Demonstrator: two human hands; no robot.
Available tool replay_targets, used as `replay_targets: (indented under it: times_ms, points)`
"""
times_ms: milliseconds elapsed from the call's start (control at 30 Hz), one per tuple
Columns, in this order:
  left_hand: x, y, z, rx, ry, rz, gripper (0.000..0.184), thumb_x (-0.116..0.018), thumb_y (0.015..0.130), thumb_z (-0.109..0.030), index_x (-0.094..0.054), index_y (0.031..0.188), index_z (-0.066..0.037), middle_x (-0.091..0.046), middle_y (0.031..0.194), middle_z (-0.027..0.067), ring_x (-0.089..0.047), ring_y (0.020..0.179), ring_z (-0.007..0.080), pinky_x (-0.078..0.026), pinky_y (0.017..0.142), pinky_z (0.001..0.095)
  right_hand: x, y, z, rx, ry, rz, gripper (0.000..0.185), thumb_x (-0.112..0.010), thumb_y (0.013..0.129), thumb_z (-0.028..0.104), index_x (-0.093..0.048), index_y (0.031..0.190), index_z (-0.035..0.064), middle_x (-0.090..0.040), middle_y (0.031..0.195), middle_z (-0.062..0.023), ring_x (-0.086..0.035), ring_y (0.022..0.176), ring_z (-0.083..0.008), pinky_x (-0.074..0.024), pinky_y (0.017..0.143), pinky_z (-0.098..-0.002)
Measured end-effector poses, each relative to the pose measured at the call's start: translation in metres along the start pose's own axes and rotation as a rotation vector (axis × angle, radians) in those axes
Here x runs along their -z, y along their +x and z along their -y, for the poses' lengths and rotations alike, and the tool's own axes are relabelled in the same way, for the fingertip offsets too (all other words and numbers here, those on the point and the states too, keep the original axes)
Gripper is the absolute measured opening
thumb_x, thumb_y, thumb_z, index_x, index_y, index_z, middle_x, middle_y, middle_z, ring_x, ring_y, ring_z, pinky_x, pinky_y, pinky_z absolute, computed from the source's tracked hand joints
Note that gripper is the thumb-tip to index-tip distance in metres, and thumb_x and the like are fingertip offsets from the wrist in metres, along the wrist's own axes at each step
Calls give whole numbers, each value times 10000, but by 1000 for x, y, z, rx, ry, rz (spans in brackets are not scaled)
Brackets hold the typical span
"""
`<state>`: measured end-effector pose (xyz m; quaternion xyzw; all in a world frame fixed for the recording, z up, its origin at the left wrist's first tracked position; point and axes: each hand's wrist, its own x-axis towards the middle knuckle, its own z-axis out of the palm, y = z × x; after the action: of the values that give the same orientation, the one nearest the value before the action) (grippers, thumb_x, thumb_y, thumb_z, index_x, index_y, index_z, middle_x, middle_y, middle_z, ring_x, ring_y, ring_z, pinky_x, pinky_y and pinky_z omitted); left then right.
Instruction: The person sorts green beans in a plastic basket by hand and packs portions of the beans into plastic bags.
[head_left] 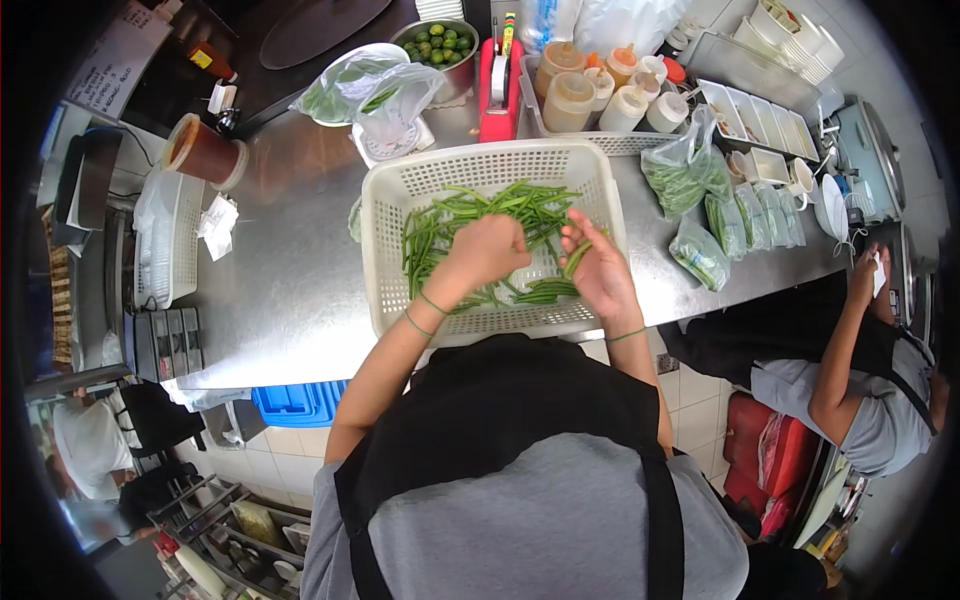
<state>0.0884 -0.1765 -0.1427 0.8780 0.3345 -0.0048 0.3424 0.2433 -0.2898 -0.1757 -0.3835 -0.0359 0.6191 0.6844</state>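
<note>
A white perforated plastic basket in front of me holds a loose pile of green beans. Over the middle of the pile is my left hand, its fingers curled closed; whatever they may grip is hidden. My right hand, palm turned up at the basket's right side, has a few green beans between thumb and fingers. A more orderly bunch of beans lies just below and left of it.
Several bagged greens lie on the steel counter to the right. Behind the basket are a scale, a red tape dispenser and sauce bottles. A co-worker stands at right.
</note>
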Motion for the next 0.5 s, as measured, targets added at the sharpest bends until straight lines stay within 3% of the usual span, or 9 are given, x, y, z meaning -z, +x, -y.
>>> replay_targets:
  times_ms: [133, 267, 367, 500]
  points:
    - [46, -4, -32, -142, -108, -115, 237, -709, 701, -295, -675, 753, -65, -562, 603, 77, -564, 563, 197, -423, 528, 341, -27, 1, -13, -130, 263, 187, 329, -499, 937, 325, -524, 1143, 69, -587, 915, -25, -554, 850, -152, -437, 742, -305]
    - [77, -14, -35, -159, -210, -317, 197, -712, 769, -224, -647, 841, -53, -429, 554, -5, -351, 504, 85, -311, 471, 276, -40, 5, -9, -151, 313, 218, 314, -491, 942, 316, -517, 1130, 66, -576, 909, -43, -540, 825, -166, -442, 731, -321]
    - [97, -28, -8, -141, -124, -395, 173, -717, 747, -160, -638, 850, -46, -472, 572, 4, -424, 523, 94, -364, 497, 281, -21, 13, -11, -128, 312, 258, 288, -497, 941, 290, -519, 1118, 64, -565, 887, -43, -528, 800, -165, -443, 715, -321]
    - [65, -40, 58, -63, -40, -87, 218, -726, 708, -138, -623, 875, -42, -546, 622, 56, -569, 632, 150, -453, 587, 305, 8, 27, -14, -107, 263, 189, 218, -528, 922, 220, -528, 1083, 73, -553, 827, -30, -521, 748, -148, -434, 678, -299]
